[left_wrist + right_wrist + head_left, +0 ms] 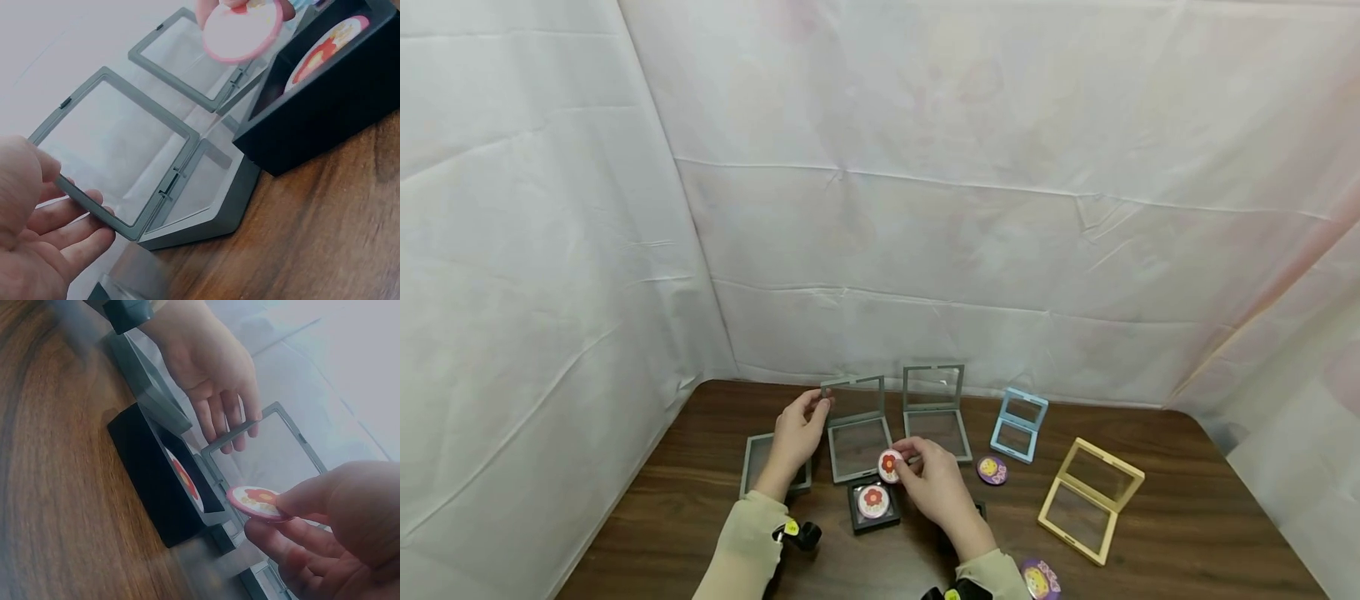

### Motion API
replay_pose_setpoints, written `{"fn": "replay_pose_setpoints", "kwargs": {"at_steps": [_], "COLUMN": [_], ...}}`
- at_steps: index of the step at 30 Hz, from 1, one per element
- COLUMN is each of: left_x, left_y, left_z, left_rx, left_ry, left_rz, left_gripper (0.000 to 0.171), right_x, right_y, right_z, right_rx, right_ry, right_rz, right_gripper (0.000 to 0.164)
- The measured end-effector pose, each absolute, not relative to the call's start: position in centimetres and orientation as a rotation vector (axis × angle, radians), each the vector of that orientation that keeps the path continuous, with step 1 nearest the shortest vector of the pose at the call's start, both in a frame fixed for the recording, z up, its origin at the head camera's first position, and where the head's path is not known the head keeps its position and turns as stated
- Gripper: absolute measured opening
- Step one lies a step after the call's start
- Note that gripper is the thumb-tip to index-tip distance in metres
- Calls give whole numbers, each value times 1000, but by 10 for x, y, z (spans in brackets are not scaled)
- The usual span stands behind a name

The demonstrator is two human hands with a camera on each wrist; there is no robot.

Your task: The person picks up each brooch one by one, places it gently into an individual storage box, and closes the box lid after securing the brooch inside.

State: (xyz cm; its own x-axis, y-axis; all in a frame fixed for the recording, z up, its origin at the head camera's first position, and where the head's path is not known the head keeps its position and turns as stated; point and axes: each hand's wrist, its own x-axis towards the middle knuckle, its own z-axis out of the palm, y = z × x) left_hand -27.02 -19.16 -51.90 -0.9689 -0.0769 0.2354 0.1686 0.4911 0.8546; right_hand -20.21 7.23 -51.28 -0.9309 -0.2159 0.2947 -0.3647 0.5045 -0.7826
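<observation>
My left hand (797, 429) grips the side edge of the raised lid of a grey-green framed display case (112, 150), thumb on one face and fingers behind. The clear-windowed case stands hinged wide, its base on the wood. My right hand (938, 485) pinches a round badge (257, 503) with a red flower and pink rim between thumb and fingers, over the front corner of that case. Just below, a black box (874, 528) holds a second red-flower badge (873, 501).
Another grey-green case (934, 425) stands opened to the right, and one (752, 467) lies partly behind my left forearm. Farther right are a blue case (1017, 437), a yellow case (1078, 517) and two purple badges, one (992, 471) near the blue case. White cloth (880, 233) hangs behind the table.
</observation>
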Motion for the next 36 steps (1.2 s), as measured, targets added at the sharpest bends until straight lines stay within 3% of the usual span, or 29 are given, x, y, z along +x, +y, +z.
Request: {"fn": "replay_pose_setpoints", "kwargs": {"at_steps": [17,36], "left_x": [-272,-271], "left_y": [-194,-193], "left_z": [-515,-512], "left_rx": [-92,-80], "left_ry": [-2472,-2477], "left_rz": [-1473,-1486], "left_gripper": [36,34], "right_x": [-230,-258], "right_y": [61,49], "right_z": [-498,-510], "right_rx": [549,528], "right_ry": [-2674,-2790], "right_rz": [1292,1303], "right_gripper": [13,19]}}
